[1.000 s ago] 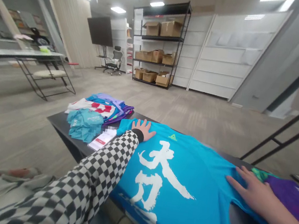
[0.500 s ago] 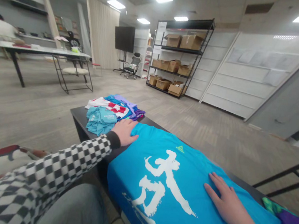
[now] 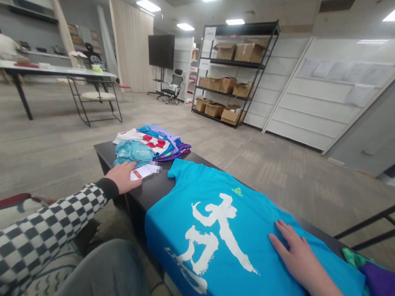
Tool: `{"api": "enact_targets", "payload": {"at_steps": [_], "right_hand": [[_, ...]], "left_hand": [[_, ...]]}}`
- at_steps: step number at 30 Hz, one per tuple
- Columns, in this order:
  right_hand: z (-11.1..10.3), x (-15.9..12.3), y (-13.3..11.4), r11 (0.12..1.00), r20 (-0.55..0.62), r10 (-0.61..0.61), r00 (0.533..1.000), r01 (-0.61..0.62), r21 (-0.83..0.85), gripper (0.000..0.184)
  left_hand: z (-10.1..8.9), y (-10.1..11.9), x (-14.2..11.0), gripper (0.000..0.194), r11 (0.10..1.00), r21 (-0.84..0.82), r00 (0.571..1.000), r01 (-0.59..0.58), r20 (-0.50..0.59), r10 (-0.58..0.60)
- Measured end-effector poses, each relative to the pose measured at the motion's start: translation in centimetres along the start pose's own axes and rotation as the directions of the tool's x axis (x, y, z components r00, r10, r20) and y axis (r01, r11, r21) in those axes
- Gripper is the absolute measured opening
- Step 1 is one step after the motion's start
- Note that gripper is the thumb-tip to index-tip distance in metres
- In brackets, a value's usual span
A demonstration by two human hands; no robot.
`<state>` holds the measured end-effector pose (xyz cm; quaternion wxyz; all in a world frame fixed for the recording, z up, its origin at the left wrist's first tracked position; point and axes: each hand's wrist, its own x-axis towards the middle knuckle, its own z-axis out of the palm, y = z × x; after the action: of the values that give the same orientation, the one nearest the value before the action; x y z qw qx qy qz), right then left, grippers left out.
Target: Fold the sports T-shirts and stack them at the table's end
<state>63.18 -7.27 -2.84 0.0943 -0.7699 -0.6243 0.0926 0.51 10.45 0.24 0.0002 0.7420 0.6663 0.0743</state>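
Bright blue fabric T-shirt with white brush-style characters [image 3: 250, 190] spread across the dark low counter [image 3: 147, 187], its lower part draped over the near edge (small green triangle logo near the collar end). Right hand [image 3: 295, 249] open, palm down on the shirt. Left hand [image 3: 124, 176] at the white rectangular card with a red patch [image 3: 145, 172], just beside the crumpled teal printed garment [image 3: 133, 152]; can't tell if it's gripping the card. Purple folded garment [image 3: 389, 290] near the shirt's far-right sleeve.
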Motion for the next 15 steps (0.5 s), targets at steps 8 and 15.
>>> {"api": "enact_targets", "payload": {"at_steps": [8, 15], "right_hand": [[0.1, 0.0, 0.2, 0.999, -0.027, -0.025, 0.999, 0.026, 0.038, 0.085], [-0.2, -0.6, 0.9, 0.999, -0.009, -0.006, 1.0, 0.006, 0.05, 0.086]], "left_hand": [[-2.2, 4.5, 0.7, 0.068, 0.993, 0.018, 0.993, -0.115, -0.033, 0.115], [0.0, 17.3, 7.8, 0.055, 0.907, -0.16, 0.918, -0.389, 0.014, 0.397]]}}
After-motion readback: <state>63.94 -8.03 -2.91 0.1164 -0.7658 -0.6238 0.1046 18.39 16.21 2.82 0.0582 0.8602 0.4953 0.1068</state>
